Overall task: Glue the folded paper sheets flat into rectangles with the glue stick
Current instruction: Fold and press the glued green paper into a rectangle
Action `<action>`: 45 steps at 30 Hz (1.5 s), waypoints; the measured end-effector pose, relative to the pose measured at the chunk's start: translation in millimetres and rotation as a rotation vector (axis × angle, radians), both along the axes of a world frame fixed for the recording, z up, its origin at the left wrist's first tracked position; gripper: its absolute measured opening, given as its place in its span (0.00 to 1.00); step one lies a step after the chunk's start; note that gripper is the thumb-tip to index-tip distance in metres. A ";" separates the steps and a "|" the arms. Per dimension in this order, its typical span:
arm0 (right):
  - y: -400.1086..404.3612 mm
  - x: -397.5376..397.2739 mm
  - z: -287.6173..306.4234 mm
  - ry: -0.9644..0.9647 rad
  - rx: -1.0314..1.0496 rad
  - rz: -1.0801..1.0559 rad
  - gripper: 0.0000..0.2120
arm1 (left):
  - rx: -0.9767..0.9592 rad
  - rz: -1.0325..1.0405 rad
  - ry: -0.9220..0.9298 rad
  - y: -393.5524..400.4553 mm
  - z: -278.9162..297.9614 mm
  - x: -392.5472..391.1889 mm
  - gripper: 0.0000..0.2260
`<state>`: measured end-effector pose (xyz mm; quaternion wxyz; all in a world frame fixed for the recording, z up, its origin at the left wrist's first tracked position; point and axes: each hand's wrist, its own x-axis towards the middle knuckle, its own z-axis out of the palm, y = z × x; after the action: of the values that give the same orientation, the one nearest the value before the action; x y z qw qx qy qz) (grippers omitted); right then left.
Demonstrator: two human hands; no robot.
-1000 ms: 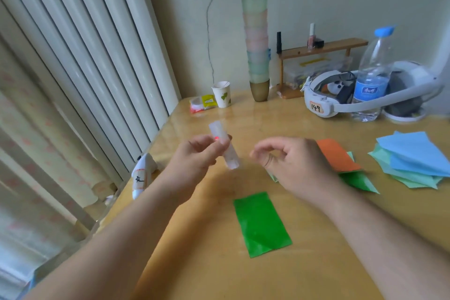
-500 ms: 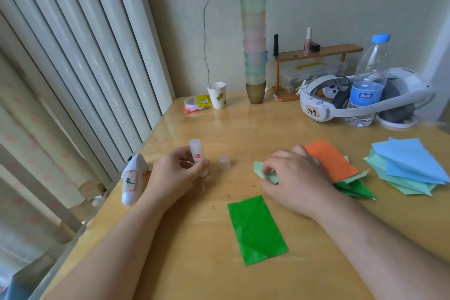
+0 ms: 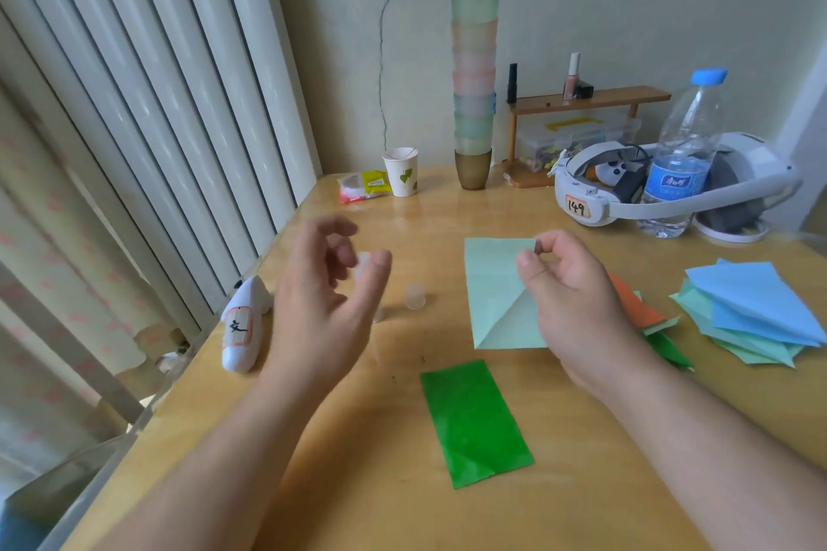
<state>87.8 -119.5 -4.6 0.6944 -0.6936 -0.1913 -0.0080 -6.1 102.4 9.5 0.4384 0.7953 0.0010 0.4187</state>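
Head view: your right hand (image 3: pixel 577 295), right of centre, pinches the top corner of a pale green folded sheet (image 3: pixel 496 295) and lifts it off the table (image 3: pixel 447 210). Your left hand (image 3: pixel 322 300), left of centre, is blurred; I cannot tell whether it grips the glue stick (image 3: pixel 364 259), glimpsed behind its fingers. The cap (image 3: pixel 415 295) stands between your hands. A finished green rectangle (image 3: pixel 476 421) lies lower centre. The uncapped stick could smear the table if dropped.
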 end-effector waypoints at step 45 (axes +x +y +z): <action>-26.0 -34.1 5.2 0.048 -0.673 0.524 0.18 | 0.134 -0.668 0.895 -16.3 5.3 -16.9 0.12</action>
<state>53.8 -145.5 0.7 0.4121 -0.8095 -0.3368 0.2480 -23.0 86.1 14.9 0.4524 0.8787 -0.0916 -0.1222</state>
